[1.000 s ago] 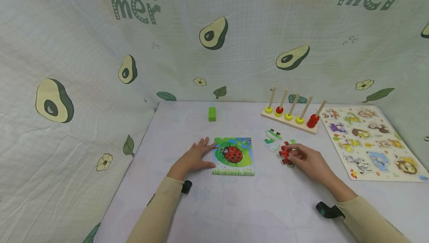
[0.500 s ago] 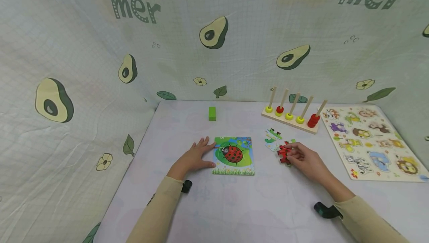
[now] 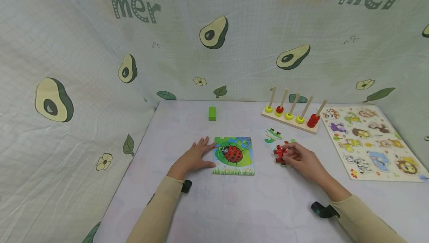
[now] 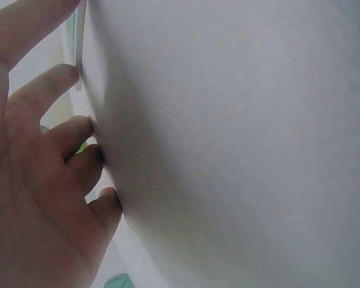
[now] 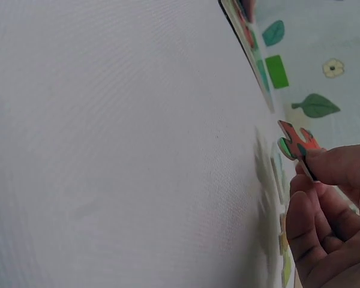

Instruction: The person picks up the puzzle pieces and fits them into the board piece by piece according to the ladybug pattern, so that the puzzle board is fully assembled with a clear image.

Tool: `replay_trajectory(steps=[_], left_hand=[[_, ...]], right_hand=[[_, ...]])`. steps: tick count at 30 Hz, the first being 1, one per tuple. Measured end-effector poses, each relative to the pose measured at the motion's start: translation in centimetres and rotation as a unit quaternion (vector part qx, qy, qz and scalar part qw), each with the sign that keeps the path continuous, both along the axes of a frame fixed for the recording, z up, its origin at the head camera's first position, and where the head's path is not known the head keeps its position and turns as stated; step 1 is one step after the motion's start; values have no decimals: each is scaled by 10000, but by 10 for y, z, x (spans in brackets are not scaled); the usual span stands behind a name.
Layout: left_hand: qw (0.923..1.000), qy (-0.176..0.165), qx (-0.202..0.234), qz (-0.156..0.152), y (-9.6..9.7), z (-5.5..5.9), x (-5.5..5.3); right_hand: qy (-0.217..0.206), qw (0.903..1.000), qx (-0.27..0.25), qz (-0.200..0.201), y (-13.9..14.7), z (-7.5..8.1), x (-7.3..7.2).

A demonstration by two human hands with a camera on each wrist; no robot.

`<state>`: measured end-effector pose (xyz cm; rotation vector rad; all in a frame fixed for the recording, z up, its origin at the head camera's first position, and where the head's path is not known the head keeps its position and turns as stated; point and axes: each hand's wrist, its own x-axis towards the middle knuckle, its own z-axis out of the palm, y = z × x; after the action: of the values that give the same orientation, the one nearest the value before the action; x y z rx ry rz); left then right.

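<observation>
A square puzzle board [image 3: 248, 161] with a red ladybug on green lies on the table, and my left hand [image 3: 193, 159] rests at its left edge. The spread fingers and thumb reach that edge; in the left wrist view the other fingertips [image 4: 111, 207] touch the tabletop. My right hand [image 3: 306, 162] pinches a red jigsaw piece [image 3: 280, 155] between thumb and fingers, right of the board. The right wrist view has this jigsaw piece [image 5: 295, 141] raised off the table, showing red with a green edge. Loose jigsaw pieces [image 3: 272, 138] lie just behind it, partly covered.
A green block [image 3: 212, 113] stands behind the board. At the back right is a wooden peg stand [image 3: 291, 121] with yellow and red rings. Beside it lies an animal puzzle board [image 3: 368, 174]. Printed cloth [image 3: 248, 79] hangs behind the table.
My right hand has moved a little to the left with the red jigsaw piece, toward the ladybug board. The left hand has stayed in place.
</observation>
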<state>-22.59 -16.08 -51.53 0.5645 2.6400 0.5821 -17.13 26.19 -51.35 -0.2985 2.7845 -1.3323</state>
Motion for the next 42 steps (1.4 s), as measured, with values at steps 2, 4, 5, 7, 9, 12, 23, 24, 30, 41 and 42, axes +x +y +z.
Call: replay_trajectory(steps=[2,4,5,7,9,12,23,24,30,41,42], left_hand=[[10000,-19,-21,-1,0,0,-1],[10000,-5,32,1,0,0,0],[10000,4,47,-3,0,0,0],[10000,11,71,-4,0,1,0],[9999,24,99,-6,0,1,0],[9999,26,101,-7,0,2,0],[10000,13,63,-7,1,1,0],[10000,16,62,-3,1,1,0],[9999,6,113,19,1,4,2],[10000,-44,27,40,1,4,2],[10000,-45,34,39,1,4,2]], right_hand=[[-26,10000,-61,13,-1,0,0],[-48,9999,-100,26,-3,-1,-1],[-38,9999,-115,33,-3,-1,-1],[-13,9999,-136,32,-4,-1,-2],[21,9999,-153,25,-5,-1,-3],[54,9998,-175,3,-8,-1,-4],[-22,9999,-146,60,-20,0,-7],[-47,9998,-171,59,-21,1,-8],[-94,9990,-373,212,-32,1,-11],[-50,9973,-581,442,-55,0,-17],[-44,9972,-593,442,-57,0,-18]])
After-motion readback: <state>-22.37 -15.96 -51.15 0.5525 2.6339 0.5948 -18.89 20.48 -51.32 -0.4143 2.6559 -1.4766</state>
